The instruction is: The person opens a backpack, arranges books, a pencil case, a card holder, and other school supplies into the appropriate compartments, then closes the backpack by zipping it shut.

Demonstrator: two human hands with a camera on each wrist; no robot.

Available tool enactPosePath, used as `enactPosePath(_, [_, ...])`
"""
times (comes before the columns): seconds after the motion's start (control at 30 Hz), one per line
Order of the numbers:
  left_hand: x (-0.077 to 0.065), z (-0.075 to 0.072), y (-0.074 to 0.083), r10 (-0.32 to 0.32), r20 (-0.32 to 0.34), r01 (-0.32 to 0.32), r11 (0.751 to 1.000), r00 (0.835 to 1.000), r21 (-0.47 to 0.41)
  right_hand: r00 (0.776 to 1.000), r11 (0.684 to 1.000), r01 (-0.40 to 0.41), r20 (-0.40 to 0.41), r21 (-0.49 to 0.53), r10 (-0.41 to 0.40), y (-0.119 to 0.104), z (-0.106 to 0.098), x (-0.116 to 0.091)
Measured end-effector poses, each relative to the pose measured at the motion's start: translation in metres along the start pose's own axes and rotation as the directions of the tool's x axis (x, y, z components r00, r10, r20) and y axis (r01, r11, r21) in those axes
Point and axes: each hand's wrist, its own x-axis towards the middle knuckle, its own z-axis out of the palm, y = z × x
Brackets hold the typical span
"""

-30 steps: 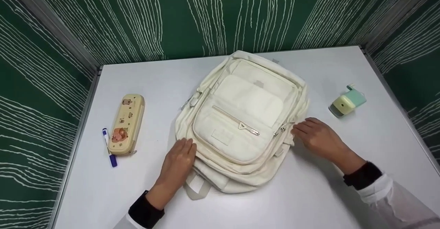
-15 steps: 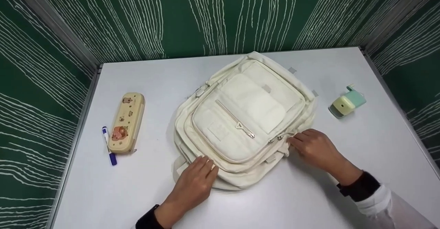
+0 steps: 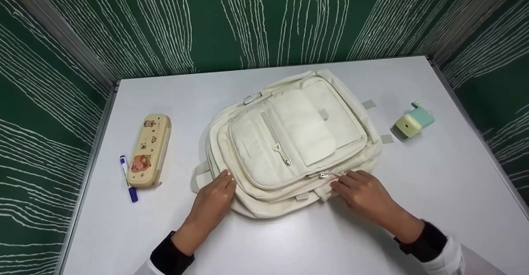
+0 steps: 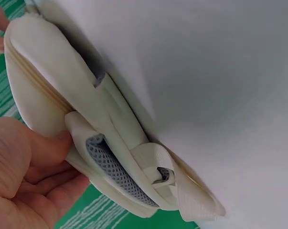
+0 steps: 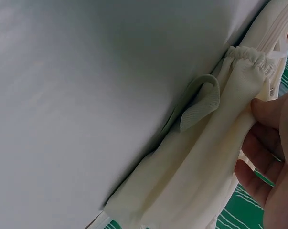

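A cream backpack (image 3: pixel 256 155) lies front up on the white table, slanted with its top toward the back right. My left hand (image 3: pixel 215 196) pinches its lower left edge; in the left wrist view the thumb (image 4: pixel 50 149) presses beside a grey mesh-lined strap (image 4: pixel 116 164). At the bag's near side my right hand (image 3: pixel 365 196) grips the fabric close to the zipper pulls (image 3: pixel 323 176). The right wrist view has that hand's thumb (image 5: pixel 267 112) on the gathered side pocket (image 5: pixel 239 86), with a loose webbing strap (image 5: pixel 201 107) beside it.
On the left lies a yellow pencil case (image 3: pixel 149 149) with cartoon prints, a blue-capped marker (image 3: pixel 129 180) beside it. A green and yellow crank pencil sharpener (image 3: pixel 413 122) stands at the right. Green walls with white streaks border the table (image 3: pixel 314 242).
The backpack has turned clockwise, its top swinging right and its bottom left. My right hand has come nearer with it. My left hand shifted right along the bottom edge, then back left.
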Motion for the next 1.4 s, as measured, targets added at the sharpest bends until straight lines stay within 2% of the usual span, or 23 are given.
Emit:
enactPosePath(0.1, [0.004,0.0,-0.006,-0.062,0.018,0.063,0.998,0.998,-0.029,1.0,1.0,0.007,-0.017,-0.014,-0.008,-0.009,0.003,0.002])
enactPosePath(0.2, [0.007,0.001,-0.012,-0.091,0.026,0.092,0.995,0.995,-0.024,1.0,1.0,0.011,-0.024,-0.019,-0.011,-0.015,0.005,0.003])
enactPosePath(0.37, [0.015,0.003,-0.021,-0.11,0.04,0.109,0.994,0.993,0.032,1.0,1.0,0.0,-0.022,-0.006,0.0,-0.024,0.007,0.009])
enactPosePath(0.57, [0.027,0.001,-0.032,-0.175,0.11,0.167,0.983,0.978,0.082,0.999,1.0,0.004,-0.041,0.003,-0.004,-0.032,0.013,0.018])
enactPosePath(1.0, [0.044,0.008,-0.047,-0.258,0.179,0.261,0.965,0.949,0.007,0.999,0.999,0.032,-0.006,-0.024,-0.032,-0.027,0.018,0.022])
enactPosePath(1.13, [0.047,0.009,-0.046,-0.275,0.185,0.276,0.961,0.943,0.021,0.998,0.998,0.057,0.016,-0.03,-0.056,-0.025,0.017,0.022])
enactPosePath(1.2, [0.049,0.008,-0.041,-0.27,0.177,0.264,0.963,0.946,0.059,0.998,0.998,0.062,0.016,-0.022,-0.062,-0.024,0.015,0.022])
enactPosePath(1.27, [0.05,0.006,-0.033,-0.249,0.146,0.235,0.966,0.957,0.108,0.998,0.998,0.064,0.012,-0.019,-0.064,-0.024,0.012,0.021])
enactPosePath(1.33, [0.052,0.006,-0.023,-0.207,0.071,0.195,0.97,0.976,0.148,0.998,0.998,0.056,0.006,-0.025,-0.056,-0.024,0.008,0.02])
enactPosePath(1.4, [0.054,0.008,-0.01,-0.141,-0.03,0.145,0.973,0.989,0.182,0.999,0.999,0.039,0.004,-0.034,-0.038,-0.024,0.003,0.019])
